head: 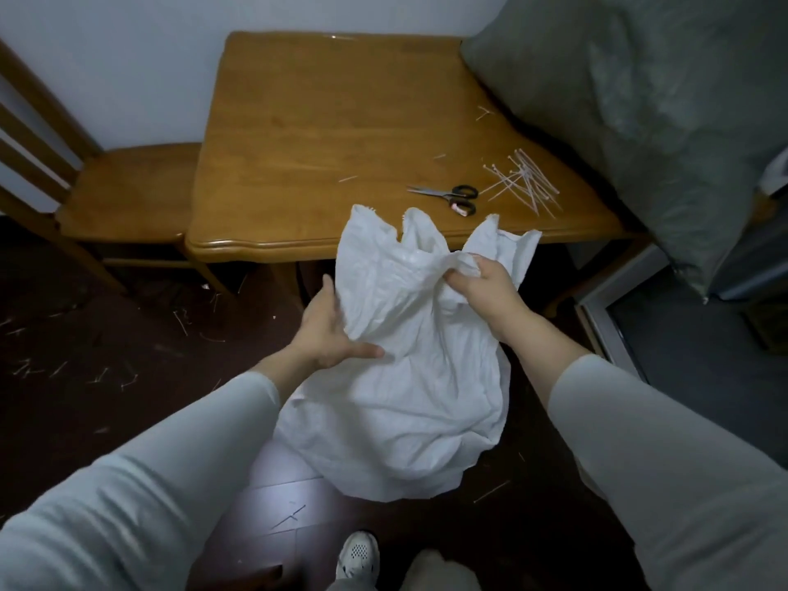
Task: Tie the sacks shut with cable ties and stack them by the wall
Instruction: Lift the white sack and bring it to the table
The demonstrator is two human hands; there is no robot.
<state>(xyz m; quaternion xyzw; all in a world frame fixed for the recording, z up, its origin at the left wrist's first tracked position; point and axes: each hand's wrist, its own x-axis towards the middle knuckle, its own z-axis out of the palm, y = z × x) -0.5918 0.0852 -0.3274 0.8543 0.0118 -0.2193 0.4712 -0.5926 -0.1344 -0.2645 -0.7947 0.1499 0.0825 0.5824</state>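
Note:
A white sack [401, 403] stands on the dark floor in front of the wooden table [324, 134], its mouth loose and ragged at the top. My right hand [477, 287] is shut on a bunch of the sack's neck fabric. My left hand [328, 330] presses against the sack's left side, fingers spread and thumb across the cloth. A pile of white cable ties [522, 183] lies on the table's right part, with black-handled scissors [452, 196] beside it.
A large grey-green sack [639, 121] leans at the right over the table corner. A wooden chair [123, 198] stands left of the table. Cut tie ends litter the floor [85, 356]. My shoe [358, 554] is at the bottom edge. A white wall rises behind the table.

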